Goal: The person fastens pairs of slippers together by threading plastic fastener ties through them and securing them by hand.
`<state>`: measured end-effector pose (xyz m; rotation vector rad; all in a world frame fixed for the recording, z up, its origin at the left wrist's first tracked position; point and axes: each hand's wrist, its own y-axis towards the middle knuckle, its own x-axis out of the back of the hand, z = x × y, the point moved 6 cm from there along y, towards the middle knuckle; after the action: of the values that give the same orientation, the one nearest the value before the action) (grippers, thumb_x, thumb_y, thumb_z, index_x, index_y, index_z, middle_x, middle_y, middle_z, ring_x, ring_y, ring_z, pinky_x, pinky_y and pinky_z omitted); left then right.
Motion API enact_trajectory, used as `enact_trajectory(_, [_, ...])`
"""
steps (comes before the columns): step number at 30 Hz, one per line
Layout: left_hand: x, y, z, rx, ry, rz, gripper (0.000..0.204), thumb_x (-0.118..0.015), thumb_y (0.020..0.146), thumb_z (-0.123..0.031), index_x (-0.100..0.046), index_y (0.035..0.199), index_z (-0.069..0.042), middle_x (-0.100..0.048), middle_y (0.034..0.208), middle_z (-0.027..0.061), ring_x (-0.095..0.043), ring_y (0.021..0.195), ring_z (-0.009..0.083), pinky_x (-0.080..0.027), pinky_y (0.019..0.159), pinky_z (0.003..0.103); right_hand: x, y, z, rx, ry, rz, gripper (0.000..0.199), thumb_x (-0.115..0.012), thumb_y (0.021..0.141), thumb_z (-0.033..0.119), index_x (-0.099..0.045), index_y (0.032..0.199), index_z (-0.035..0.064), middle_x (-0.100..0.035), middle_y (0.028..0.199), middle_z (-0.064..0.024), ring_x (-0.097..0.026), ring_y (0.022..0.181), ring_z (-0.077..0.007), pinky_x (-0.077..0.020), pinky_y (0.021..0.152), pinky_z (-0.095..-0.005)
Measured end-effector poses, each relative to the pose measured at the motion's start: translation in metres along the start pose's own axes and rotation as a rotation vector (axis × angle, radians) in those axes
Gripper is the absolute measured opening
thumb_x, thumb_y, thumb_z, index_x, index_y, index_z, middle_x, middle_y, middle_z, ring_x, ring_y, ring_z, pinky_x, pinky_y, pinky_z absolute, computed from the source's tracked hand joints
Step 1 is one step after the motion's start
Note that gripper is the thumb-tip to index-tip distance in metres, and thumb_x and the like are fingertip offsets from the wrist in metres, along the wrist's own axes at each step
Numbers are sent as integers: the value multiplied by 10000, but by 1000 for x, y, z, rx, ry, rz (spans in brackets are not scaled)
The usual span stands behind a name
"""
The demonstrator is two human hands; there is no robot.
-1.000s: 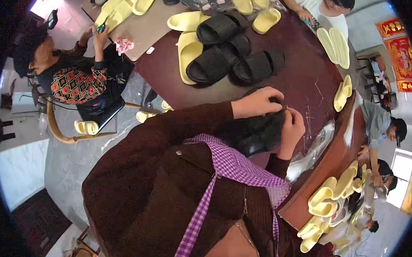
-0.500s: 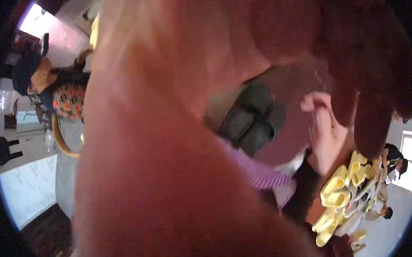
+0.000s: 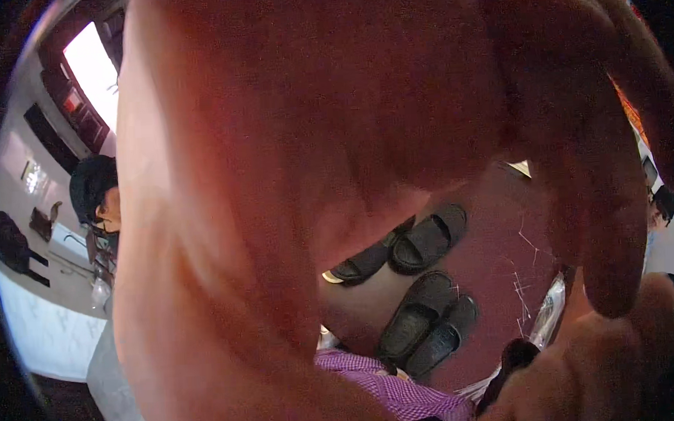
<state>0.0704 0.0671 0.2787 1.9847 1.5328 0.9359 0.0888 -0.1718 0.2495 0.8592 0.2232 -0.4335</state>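
Change: since half a second before, the blurred hand (image 3: 334, 135) close to the lens spread wider, and two pairs of slippers showed below it instead of one.
Hands: one huge, out-of-focus hand, fingers curved, gripping nothing visible; which hand, and its grip, I could not tell. The other was not identifiable.
Slippers: black soft foam slide slippers (image 3: 425, 323) lay paired on the dark red desk (image 3: 497, 271), a second pair (image 3: 402, 247) beyond.
Handling: likely light, bendy, unbreakable; best pinched at the strap.
Signs: red strip (image 3: 634, 115) at the right rim, mostly hidden.
Nearby: seated person (image 3: 96, 195) at left.
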Motion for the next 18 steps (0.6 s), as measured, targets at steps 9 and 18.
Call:
enact_trajectory(9, [16, -23, -55, -59, 208, -60, 551, -584, 814, -127, -326, 1278, 20, -560, 1040, 103, -569, 813, 146, -474, 732, 258, -3, -27, -8, 65, -70, 14, 260, -509, 871, 253, -554, 758, 23, -587, 692, -116, -547, 586, -225, -475, 601, -341])
enact_trajectory(18, [22, -38, -77, -154, 304, -177, 527, -572, 820, -132, -340, 1267, 22, -562, 1034, 104, -571, 812, 151, -474, 727, 260, 18, -40, -5, 56, -238, 4, 241, -506, 869, 238, -560, 767, 27, -584, 697, -105, -548, 606, -218, -472, 607, -333])
